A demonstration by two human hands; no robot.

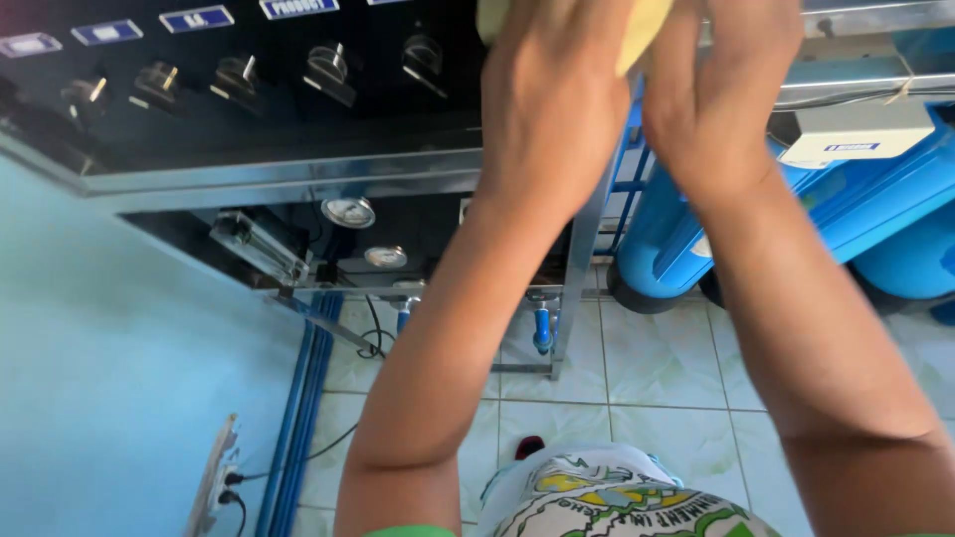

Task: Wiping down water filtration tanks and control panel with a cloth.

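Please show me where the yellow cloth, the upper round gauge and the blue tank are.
yellow cloth (pixel 645 30): head view, its right edge beside the hands.
upper round gauge (pixel 348 211): head view, middle of its dial.
blue tank (pixel 657 244): head view, its rounded side.

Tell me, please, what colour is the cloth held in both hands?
Pale yellow; the cloth shows only at the top edge of the head view.

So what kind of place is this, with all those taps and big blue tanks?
Probably a water-filtering station: a dark panel with a row of valves, round pressure gauges below, and big blue filter housings on a tiled floor.
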